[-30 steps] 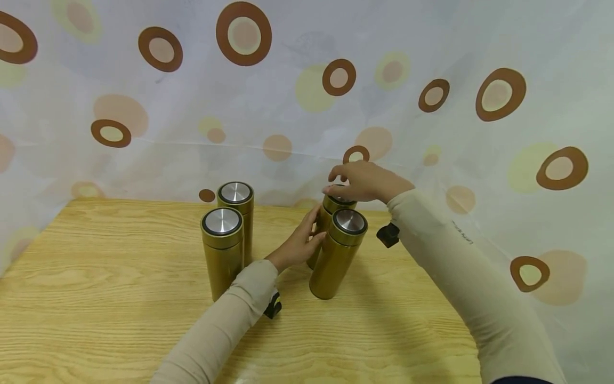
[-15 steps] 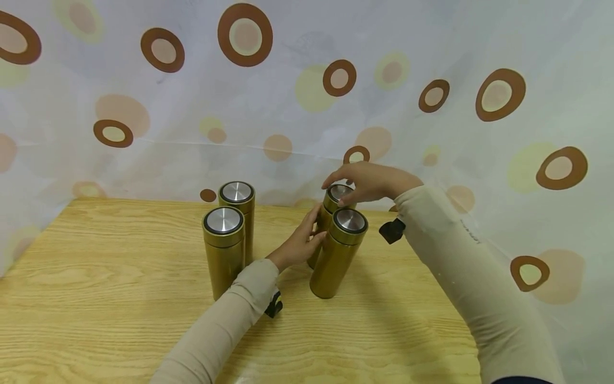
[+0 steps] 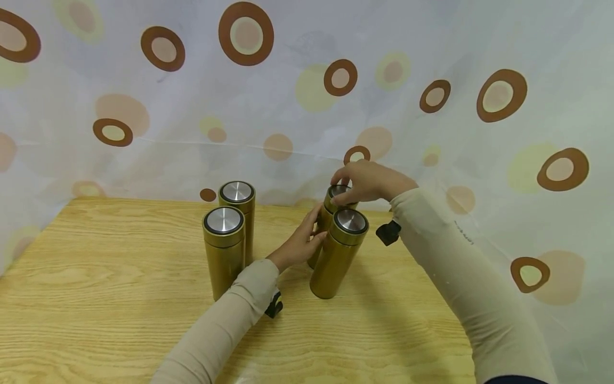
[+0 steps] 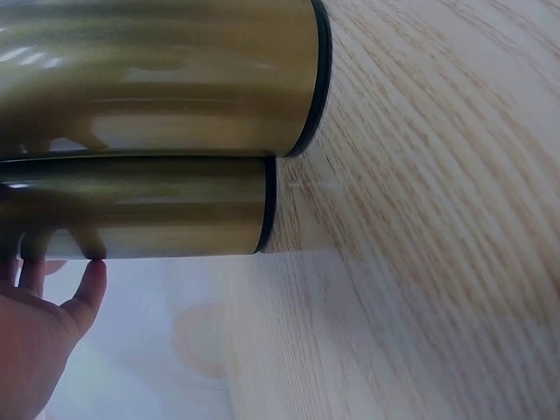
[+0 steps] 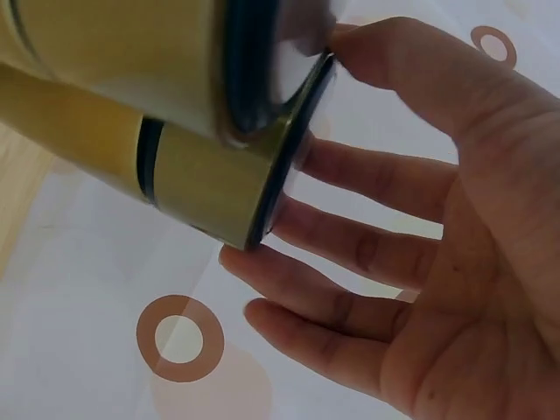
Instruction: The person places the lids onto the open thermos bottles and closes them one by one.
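Observation:
In the head view, two upright gold thermos flasks stand close together at the right: a rear flask (image 3: pixel 327 212) and a front flask (image 3: pixel 336 261). My left hand (image 3: pixel 298 246) holds the rear flask low on its left side, with the thumb at the front flask's edge; in the left wrist view its fingers (image 4: pixel 87 293) touch the rear flask's wall. From above, my right hand (image 3: pixel 366 181) grips the rear flask's silver-topped lid (image 5: pixel 219 179), thumb and fingertips at its dark rim. The front flask partly covers the rear one.
Two more gold flasks with silver lids stand at the left, a nearer one (image 3: pixel 223 256) and one behind it (image 3: pixel 242 205), beside my left forearm. They are on a wooden table (image 3: pixel 120 320). A patterned backdrop (image 3: pixel 182 106) hangs behind the table's far edge.
Half a second ago the right hand's fingers were spread wider over the rear flask's lid; now they have drawn in around it and the wrist has turned slightly. The left hand stays put.

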A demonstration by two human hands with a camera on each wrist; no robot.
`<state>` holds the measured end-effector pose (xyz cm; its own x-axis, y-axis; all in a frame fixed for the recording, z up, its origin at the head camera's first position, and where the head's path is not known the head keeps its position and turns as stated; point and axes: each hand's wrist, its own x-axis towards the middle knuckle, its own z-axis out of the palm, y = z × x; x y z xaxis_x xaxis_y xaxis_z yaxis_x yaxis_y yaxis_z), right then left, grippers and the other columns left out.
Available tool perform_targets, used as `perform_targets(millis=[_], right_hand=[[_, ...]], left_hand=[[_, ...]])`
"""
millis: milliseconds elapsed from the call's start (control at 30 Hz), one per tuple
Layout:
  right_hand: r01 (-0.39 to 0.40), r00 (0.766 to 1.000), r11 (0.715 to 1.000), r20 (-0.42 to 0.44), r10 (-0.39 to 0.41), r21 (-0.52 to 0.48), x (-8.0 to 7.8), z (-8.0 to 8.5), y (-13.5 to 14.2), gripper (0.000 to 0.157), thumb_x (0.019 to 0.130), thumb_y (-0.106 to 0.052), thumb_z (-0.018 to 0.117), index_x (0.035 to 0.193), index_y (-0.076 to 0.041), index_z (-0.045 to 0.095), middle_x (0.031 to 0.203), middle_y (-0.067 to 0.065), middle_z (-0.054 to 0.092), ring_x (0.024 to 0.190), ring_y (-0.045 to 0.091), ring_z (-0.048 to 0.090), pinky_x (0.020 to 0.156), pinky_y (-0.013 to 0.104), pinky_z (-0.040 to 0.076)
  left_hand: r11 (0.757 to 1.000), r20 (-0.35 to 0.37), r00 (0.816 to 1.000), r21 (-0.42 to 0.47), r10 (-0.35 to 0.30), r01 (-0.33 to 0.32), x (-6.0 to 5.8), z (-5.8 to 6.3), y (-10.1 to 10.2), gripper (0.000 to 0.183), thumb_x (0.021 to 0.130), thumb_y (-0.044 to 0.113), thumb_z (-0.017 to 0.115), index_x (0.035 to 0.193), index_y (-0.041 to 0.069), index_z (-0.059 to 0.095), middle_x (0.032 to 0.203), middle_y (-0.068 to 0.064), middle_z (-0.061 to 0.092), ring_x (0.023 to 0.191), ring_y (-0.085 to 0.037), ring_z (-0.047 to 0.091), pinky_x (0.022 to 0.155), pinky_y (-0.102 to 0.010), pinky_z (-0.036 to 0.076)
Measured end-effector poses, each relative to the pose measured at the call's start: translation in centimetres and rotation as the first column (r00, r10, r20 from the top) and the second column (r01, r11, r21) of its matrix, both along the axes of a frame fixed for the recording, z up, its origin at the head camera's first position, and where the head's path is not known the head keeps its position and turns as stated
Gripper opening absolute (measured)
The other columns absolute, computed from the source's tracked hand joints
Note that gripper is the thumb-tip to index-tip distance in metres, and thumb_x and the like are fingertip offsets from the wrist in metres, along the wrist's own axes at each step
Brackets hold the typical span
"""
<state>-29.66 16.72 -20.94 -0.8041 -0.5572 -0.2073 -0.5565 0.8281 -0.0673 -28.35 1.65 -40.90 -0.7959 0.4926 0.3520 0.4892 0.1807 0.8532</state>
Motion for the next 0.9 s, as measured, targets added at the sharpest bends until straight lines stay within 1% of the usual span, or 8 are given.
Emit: perform_targets(millis=[133, 233, 333, 433, 500, 600, 800, 900], right_hand=[[0.034, 0.999, 0.999, -0.039, -0.034, 0.015, -0.3, -0.3, -0.1, 0.046, 0.089, -0.041, 0.066, 0.119, -0.006, 0.065, 0.109, 0.010, 0.066, 0.090, 0.023, 0.065, 0.081, 0.041, 0.053], [0.060, 0.996, 0.998, -0.066, -0.058, 0.027, -0.4, -0.4, -0.2, 0.043, 0.088, -0.044, 0.066, 0.106, -0.005, 0.068, 0.095, 0.006, 0.068, 0.077, 0.018, 0.064, 0.072, 0.036, 0.053], [0.093, 0.993, 0.995, -0.075, -0.090, 0.032, -0.5, -0.5, -0.4, 0.039, 0.087, -0.046, 0.065, 0.083, -0.007, 0.068, 0.067, -0.001, 0.056, 0.058, 0.012, 0.051, 0.057, 0.028, 0.046], [0.138, 0.989, 0.990, -0.058, -0.137, 0.023, -0.6, -0.7, -0.6, 0.045, 0.086, -0.050, 0.064, 0.066, -0.010, 0.061, 0.051, -0.002, 0.044, 0.048, 0.011, 0.043, 0.049, 0.026, 0.038], [0.167, 0.985, 0.986, -0.045, -0.166, 0.020, -0.6, -0.7, -0.8, 0.047, 0.086, -0.052, 0.063, 0.064, -0.010, 0.061, 0.049, 0.000, 0.050, 0.046, 0.013, 0.048, 0.050, 0.026, 0.042], [0.219, 0.975, 0.975, -0.024, -0.219, 0.027, -0.6, -0.8, -0.9, 0.050, 0.087, -0.054, 0.060, 0.068, -0.008, 0.063, 0.058, 0.008, 0.063, 0.052, 0.019, 0.060, 0.057, 0.031, 0.050], [0.291, 0.957, 0.955, -0.009, -0.291, 0.053, -0.6, -1.1, -1.2, 0.055, 0.088, -0.058, 0.056, 0.074, -0.006, 0.064, 0.065, 0.011, 0.067, 0.057, 0.021, 0.063, 0.068, 0.036, 0.053], [0.300, 0.954, 0.952, -0.022, -0.299, 0.066, -0.7, -1.2, -1.2, 0.056, 0.088, -0.060, 0.054, 0.075, -0.007, 0.064, 0.065, 0.011, 0.067, 0.056, 0.021, 0.063, 0.064, 0.035, 0.052]], left_hand=[[1.000, 0.019, 1.000, -0.014, 0.000, 0.000, 0.1, 0.1, -0.1, 0.069, 0.102, 0.009, 0.044, 0.154, 0.014, 0.000, 0.157, -0.012, 0.012, 0.143, -0.029, 0.021, 0.108, -0.053, 0.034], [1.000, 0.022, 1.000, -0.018, -0.004, 0.004, 0.1, 0.2, -0.1, 0.068, 0.102, 0.009, 0.044, 0.154, 0.014, 0.000, 0.157, -0.012, 0.011, 0.143, -0.028, 0.020, 0.108, -0.052, 0.034], [1.000, 0.021, 1.000, -0.019, -0.010, 0.011, 0.1, 0.2, -0.1, 0.069, 0.102, 0.009, 0.043, 0.154, 0.014, -0.001, 0.157, -0.012, 0.011, 0.143, -0.028, 0.020, 0.108, -0.052, 0.034], [1.000, 0.027, 1.000, -0.017, -0.015, 0.015, 0.1, 0.2, -0.2, 0.069, 0.102, 0.008, 0.043, 0.154, 0.015, -0.002, 0.157, -0.012, 0.010, 0.144, -0.028, 0.019, 0.108, -0.053, 0.033], [1.000, 0.034, 0.999, -0.014, -0.014, 0.014, 0.1, 0.2, -0.2, 0.069, 0.102, 0.008, 0.043, 0.154, 0.015, -0.002, 0.157, -0.012, 0.010, 0.144, -0.028, 0.019, 0.109, -0.053, 0.033], [1.000, 0.044, 0.999, -0.018, -0.010, 0.011, 0.1, 0.2, -0.2, 0.069, 0.102, 0.009, 0.043, 0.154, 0.013, -0.002, 0.158, -0.011, 0.009, 0.144, -0.027, 0.018, 0.109, -0.052, 0.032], [1.000, 0.044, 0.999, -0.029, -0.003, 0.004, 0.0, 0.0, 0.0, 0.068, 0.103, 0.011, 0.043, 0.154, 0.012, -0.002, 0.159, -0.010, 0.007, 0.144, -0.027, 0.018, 0.109, -0.051, 0.033], [1.000, 0.044, 0.999, -0.027, 0.000, 0.001, 0.0, 0.0, -0.1, 0.069, 0.102, 0.011, 0.043, 0.154, 0.013, -0.002, 0.159, -0.010, 0.008, 0.144, -0.027, 0.019, 0.109, -0.050, 0.033]])
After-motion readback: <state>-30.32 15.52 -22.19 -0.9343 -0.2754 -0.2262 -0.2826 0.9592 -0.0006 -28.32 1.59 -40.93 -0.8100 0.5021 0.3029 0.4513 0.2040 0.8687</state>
